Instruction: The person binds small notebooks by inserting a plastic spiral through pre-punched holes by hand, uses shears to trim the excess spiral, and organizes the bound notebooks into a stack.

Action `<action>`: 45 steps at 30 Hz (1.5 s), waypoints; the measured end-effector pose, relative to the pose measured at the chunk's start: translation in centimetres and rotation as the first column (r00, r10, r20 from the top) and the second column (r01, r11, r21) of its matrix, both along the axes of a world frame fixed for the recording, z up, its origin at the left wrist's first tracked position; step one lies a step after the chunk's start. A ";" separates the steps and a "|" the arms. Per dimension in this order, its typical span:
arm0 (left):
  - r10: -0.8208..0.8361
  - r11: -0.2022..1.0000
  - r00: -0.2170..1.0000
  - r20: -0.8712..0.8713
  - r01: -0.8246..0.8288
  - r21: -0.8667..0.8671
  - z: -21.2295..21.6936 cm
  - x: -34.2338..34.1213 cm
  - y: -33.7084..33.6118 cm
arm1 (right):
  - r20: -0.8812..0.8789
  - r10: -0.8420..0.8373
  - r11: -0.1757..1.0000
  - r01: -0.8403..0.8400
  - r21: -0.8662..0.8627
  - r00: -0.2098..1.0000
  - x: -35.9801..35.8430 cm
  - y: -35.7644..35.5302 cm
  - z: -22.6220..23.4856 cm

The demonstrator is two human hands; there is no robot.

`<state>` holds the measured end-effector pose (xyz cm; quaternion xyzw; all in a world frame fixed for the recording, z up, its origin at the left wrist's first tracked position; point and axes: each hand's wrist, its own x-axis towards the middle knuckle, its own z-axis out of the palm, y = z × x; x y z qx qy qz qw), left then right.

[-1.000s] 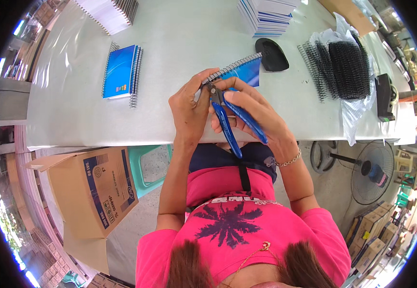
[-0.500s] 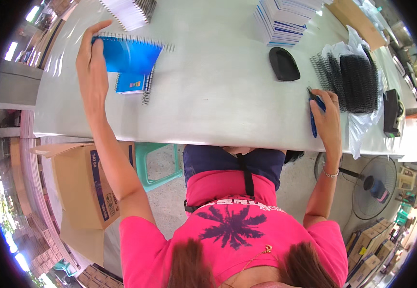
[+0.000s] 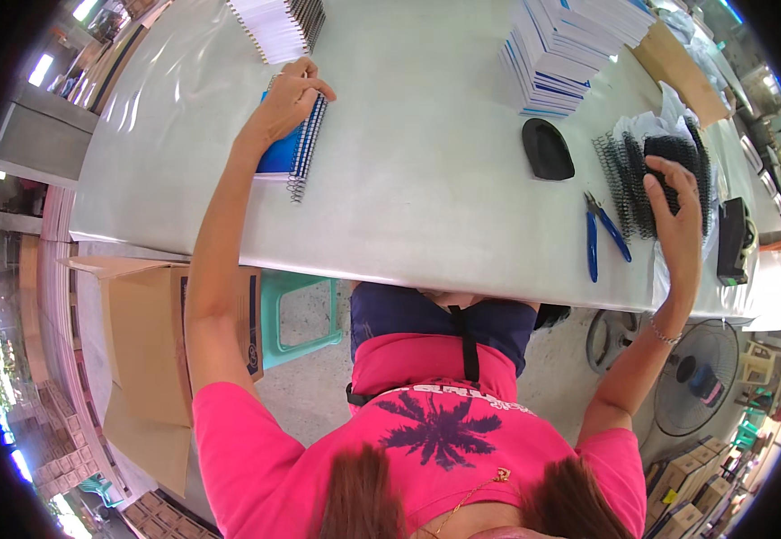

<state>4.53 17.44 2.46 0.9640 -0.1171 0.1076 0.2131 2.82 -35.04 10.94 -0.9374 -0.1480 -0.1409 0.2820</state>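
Note:
A blue spiral notebook (image 3: 281,158) lies on a small pile at the left of the table, its wire coil along the right side and jutting past the near end. Over its far part is my left hand (image 3: 283,106), fingers bent round the far edge and the coil; the hand hides much of the cover. My right hand (image 3: 678,202) is at the bundle of black wire coils (image 3: 662,151), thumb and fingers apart, with nothing visible between them. Blue-handled cutting pliers (image 3: 604,232) lie on the table beside the coils, their handles spread.
Stacked spiral notebooks (image 3: 278,29) stand at the far left, and a tall stack of unbound books (image 3: 552,58) at the far right. A black tray (image 3: 548,149) and a black tape dispenser (image 3: 734,241) are on the table. Below stand a cardboard box (image 3: 148,337), a green stool (image 3: 305,340) and a fan (image 3: 696,377).
My right hand has let go of the pliers and moved right to the coils. My left hand has moved right and brought the lifted blue notebook down onto the pile.

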 end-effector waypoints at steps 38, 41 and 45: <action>-0.045 0.931 0.776 0.629 -0.197 0.309 13.9 -8.8 -22.9 | 0.347 0.514 0.791 -0.590 0.162 0.785 -0.5 11.2 5.7; -0.127 0.970 0.948 0.293 0.057 0.238 13.0 -9.0 -21.8 | 0.250 0.534 0.778 -0.585 0.229 0.808 -1.9 10.1 3.6; -0.108 0.986 0.975 0.193 0.080 0.147 9.8 -8.9 -21.1 | 0.182 0.109 0.957 -0.153 0.247 0.977 1.2 1.7 2.4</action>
